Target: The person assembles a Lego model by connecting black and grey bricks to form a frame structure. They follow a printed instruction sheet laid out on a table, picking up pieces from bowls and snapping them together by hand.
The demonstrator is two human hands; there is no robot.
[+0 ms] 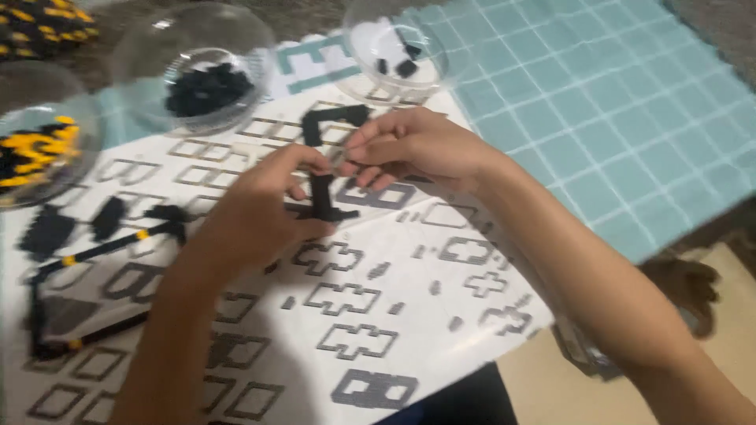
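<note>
Both forearms are reaching in from the near edge and meeting over the middle of the surface. The left hand [264, 206] is curling inward, thumb and fingers closing on the lower stem of a black brick piece [321, 201], so its grip is tight around that upright bar. The right hand [409, 149] is coming across from the right with the wrist bent, fingertips bunching together at the top of the same piece; its grip is pinching down to almost nothing, though whether a small brick is sitting between those fingertips I cannot tell.

The piece is looking narrow and black, built of small studded bricks, with a short foot at its base, and it is hovering just above the instruction sheet [378, 315], toward the far middle.

Three clear round bowls are lining the far edge: one with yellow and black bricks [31, 153] at the far left, one with black bricks [206, 88], one nearly bare [394, 51]. One black and yellow frame build [87, 260] is lying at the left edge, and one black angled strip [335, 118] is resting just beyond the hands.
</note>
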